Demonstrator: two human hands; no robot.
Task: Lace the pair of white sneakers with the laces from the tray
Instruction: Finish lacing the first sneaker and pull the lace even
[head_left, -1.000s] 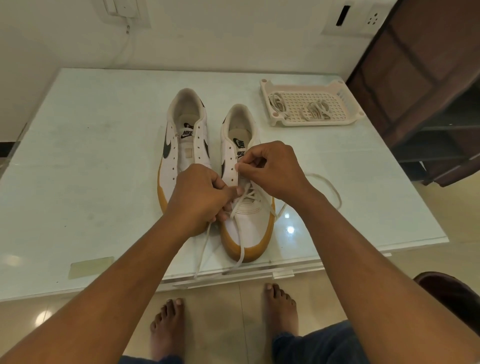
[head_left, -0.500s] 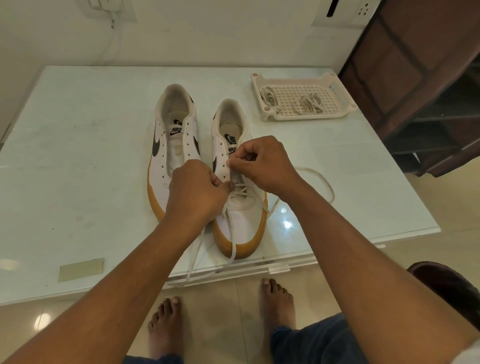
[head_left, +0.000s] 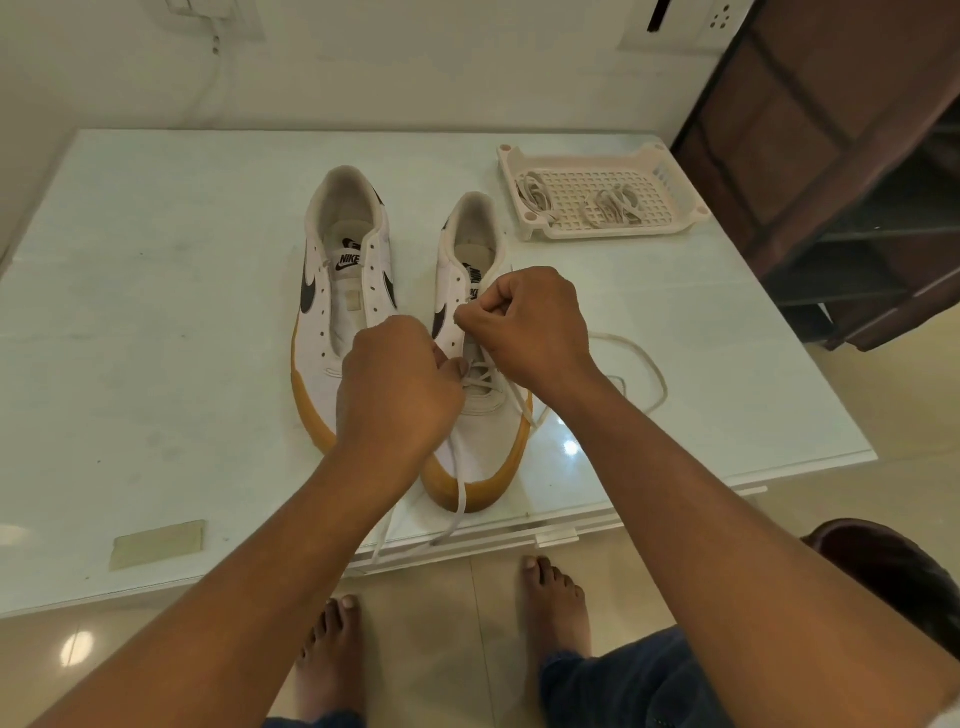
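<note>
Right hand pinching lace at eyelets, higher on right sneaker than before; left hand clenched on lace; we note tray unmoved.

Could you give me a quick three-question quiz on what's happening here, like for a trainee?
1. True or false: the left sneaker already has a lace in it.
2. Where do the spare laces lie: A on the floor, B in the tray, C inside a sneaker?
3. Which sneaker are the left hand and right hand working on?

Key: 1 false, its eyelets are empty. 2 B. 3 The right sneaker, with the lace crossed through its lowest eyelets.
</note>
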